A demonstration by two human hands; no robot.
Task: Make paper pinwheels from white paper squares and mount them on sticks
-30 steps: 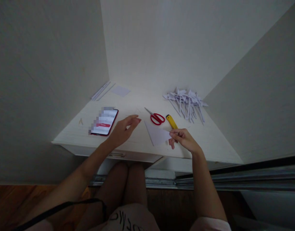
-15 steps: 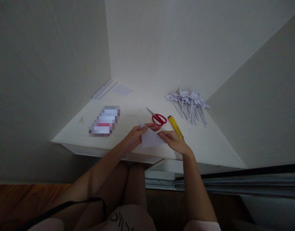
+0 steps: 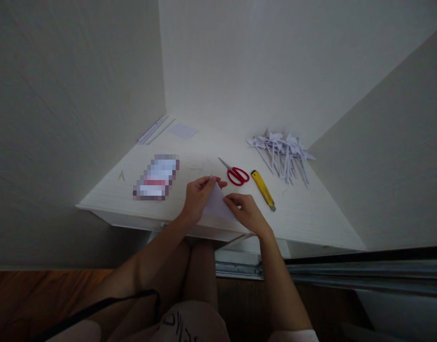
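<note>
White worktop (image 3: 311, 213) carries red scissors (image 3: 237, 175) and a yellow cutter (image 3: 263, 187). Near its front edge, 1 paper sheet (image 3: 214, 205) is between the left hand (image 3: 197, 199) and the right hand (image 3: 248, 212), whose fingers both pinch it.

This looks like a home: a small nook fitted with a white desk (image 3: 311, 221). Plain pale walls (image 3: 239, 61) close in behind the desk and at both its ends, as in an alcove or built-in cupboard. A drawer (image 3: 213, 232) sits under the desk's front edge. Below the desk's right end run metal rails (image 3: 346, 275) like a sliding door's, and reddish-brown wooden flooring (image 3: 11, 294) shows below its left end. The person at the desk wears a casual printed shirt (image 3: 189, 323). On the desk lie household things: a blurred-out phone (image 3: 156, 178), red-handled scissors (image 3: 238, 175) and a yellow cutter (image 3: 263, 189).
</note>
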